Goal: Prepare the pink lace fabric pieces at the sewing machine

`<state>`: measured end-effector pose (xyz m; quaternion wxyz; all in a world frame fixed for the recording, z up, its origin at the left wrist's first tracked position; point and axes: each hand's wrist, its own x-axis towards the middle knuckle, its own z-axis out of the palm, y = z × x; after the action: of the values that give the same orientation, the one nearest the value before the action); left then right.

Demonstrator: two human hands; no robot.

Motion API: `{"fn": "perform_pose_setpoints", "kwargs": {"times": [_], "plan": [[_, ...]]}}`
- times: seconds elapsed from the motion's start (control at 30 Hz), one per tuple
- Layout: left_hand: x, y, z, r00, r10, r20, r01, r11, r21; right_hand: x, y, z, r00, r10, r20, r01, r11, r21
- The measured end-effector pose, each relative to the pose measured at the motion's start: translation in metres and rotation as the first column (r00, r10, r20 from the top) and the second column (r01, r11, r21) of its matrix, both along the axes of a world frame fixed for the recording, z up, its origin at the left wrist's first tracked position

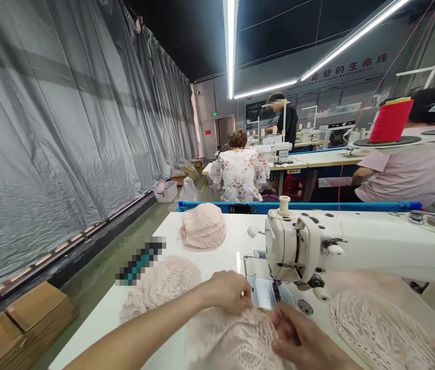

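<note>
My left hand [228, 291] pinches the far edge of a pale pink lace piece [236, 341] lying on the white table [236, 239] in front of me. My right hand [298, 336] grips the same lace just to the right, close to my body. Both hands sit right in front of the needle area [277, 290] of a white sewing machine [356, 246]. The lace edge lies near the metal needle plate [259, 293].
A stack of pink lace pieces [203, 226] sits at the table's far side, more lace [163, 288] at the left and under the machine arm [387, 329]. Cardboard boxes [20, 321] lie on the floor at left. Other people work at tables behind.
</note>
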<state>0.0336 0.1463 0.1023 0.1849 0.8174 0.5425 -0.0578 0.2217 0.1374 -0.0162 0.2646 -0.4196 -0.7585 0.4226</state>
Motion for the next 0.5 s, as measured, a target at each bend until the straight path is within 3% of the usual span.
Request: {"fn": "perform_pose_setpoints", "kwargs": {"times": [0.1,0.17,0.23,0.3,0.37,0.5], "plan": [[0.020,0.004,-0.028,0.999,0.032,-0.041,-0.021,0.969,0.244,0.010,0.014,-0.004,0.988,-0.117,0.104,0.106,0.989,0.100],[0.028,-0.002,-0.051,0.991,-0.126,-0.035,0.130,0.921,0.367,0.015,0.016,-0.005,0.973,-0.162,0.162,0.133,0.975,0.176],[0.028,-0.007,-0.074,0.916,-0.393,-0.075,0.364,0.740,0.565,0.017,0.016,-0.006,0.957,-0.197,0.215,0.142,0.959,0.245],[0.024,-0.008,-0.093,0.875,-0.473,-0.104,0.401,0.587,0.703,0.018,0.015,-0.006,0.940,-0.222,0.261,0.138,0.943,0.303],[0.020,-0.005,-0.103,0.892,-0.443,-0.090,0.356,0.565,0.744,0.021,0.015,-0.007,0.928,-0.230,0.295,0.120,0.930,0.347],[0.016,0.002,-0.102,0.901,-0.429,-0.064,0.340,0.608,0.717,0.040,0.020,-0.010,0.926,-0.203,0.319,0.047,0.899,0.436]]}}
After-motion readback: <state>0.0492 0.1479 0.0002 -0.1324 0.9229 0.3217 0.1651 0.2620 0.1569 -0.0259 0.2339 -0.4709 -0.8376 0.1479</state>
